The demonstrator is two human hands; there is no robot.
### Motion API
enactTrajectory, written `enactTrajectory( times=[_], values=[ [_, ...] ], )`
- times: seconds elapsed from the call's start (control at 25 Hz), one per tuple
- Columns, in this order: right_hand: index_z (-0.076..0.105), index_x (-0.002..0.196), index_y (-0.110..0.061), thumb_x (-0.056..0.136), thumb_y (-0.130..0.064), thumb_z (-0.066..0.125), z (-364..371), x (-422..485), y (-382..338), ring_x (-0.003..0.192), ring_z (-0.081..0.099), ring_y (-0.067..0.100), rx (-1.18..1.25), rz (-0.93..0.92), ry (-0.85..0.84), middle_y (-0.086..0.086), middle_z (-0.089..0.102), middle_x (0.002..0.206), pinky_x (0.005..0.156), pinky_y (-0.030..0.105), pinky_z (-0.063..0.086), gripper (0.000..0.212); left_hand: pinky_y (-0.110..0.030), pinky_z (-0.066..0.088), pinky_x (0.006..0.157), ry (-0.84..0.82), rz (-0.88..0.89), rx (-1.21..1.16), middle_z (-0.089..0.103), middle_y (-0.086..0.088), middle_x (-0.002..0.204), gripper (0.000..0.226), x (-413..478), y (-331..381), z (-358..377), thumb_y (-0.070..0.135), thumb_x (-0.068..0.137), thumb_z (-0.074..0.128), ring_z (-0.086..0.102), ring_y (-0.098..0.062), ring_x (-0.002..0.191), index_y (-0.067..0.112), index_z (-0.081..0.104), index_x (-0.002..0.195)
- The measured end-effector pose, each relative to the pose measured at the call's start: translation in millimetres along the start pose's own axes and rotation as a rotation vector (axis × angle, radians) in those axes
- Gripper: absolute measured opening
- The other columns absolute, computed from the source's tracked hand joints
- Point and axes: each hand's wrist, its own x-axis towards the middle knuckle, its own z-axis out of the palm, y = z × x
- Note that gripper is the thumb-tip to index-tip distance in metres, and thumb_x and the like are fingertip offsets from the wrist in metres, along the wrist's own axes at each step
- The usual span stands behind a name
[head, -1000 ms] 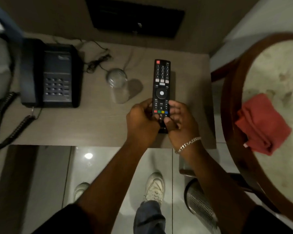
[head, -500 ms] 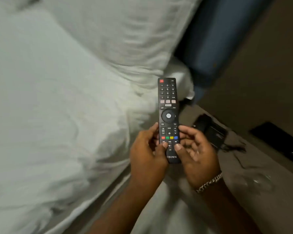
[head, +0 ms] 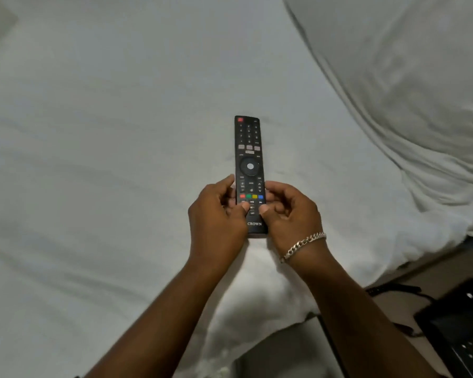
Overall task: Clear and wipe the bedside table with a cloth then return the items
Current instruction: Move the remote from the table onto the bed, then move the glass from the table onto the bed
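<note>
The black remote control [head: 249,159] is over the white bed sheet [head: 107,132], button side up, long axis running near to far; whether it rests on the sheet cannot be determined. The left hand [head: 219,216] and right hand [head: 287,211] both grip its near end, thumbs on the lower buttons, fingers closed along its sides. A white pillow [head: 407,77] lies far right; a black telephone [head: 459,331] sits near right.
</note>
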Motion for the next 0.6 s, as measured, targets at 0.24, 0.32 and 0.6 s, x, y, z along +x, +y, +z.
enactTrajectory(
  times=[0.24,0.32,0.6],
  values=[
    [0.069,0.109,-0.015,0.086,-0.007,0.066,-8,-9,11,0.085,0.069,0.018,0.127,0.047,0.141,0.009,0.073,0.096,0.083,0.029,0.057,0.024,-0.003,0.039,0.091,0.143,0.154,0.153,0.061,-0.006,0.128,0.049,-21,6,9,0.005,0.087,0.063,0.055,-0.01,0.116,0.01,0.054,0.135],
    [0.07,0.102,-0.017,0.087,-0.01,0.066,-34,-19,18,0.081,0.069,0.02,0.272,0.084,0.245,0.01,0.073,0.09,0.073,0.028,0.059,0.017,-0.013,0.045,0.099,0.13,0.258,0.112,0.059,-0.006,0.131,0.05,-48,19,27,0.004,0.086,0.062,0.055,-0.015,0.122,0.009,0.051,0.135],
    [0.072,0.089,-0.026,0.091,-0.015,0.058,-187,-88,102,0.073,0.068,0.002,0.264,0.152,0.504,-0.005,0.074,0.087,0.06,0.016,0.055,0.018,-0.034,0.049,0.098,-0.21,0.375,-0.02,0.064,-0.009,0.122,0.046,-157,46,150,-0.001,0.083,0.059,0.061,-0.02,0.113,0.004,0.058,0.128]
  ],
)
